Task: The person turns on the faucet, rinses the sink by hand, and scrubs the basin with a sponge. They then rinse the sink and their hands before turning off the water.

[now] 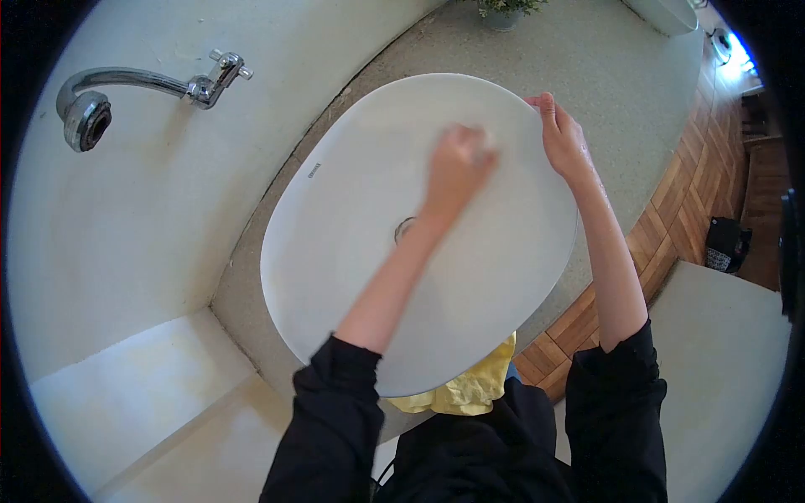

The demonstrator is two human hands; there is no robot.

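A white oval basin stands on the grey counter. My left hand is inside it, up and to the right of the drain, blurred by motion. Its fingers are closed round something pale that I cannot make out. At the basin's upper right rim, my right hand rests with its thumb up and its fingers against the outer side of the rim. A yellow cloth hangs below the basin's near edge, close to my body.
A chrome wall faucet sticks out at the upper left. Beyond the basin, a potted plant stands on the counter. A white vessel is at the top right. Wooden floor and a black bag lie to the right.
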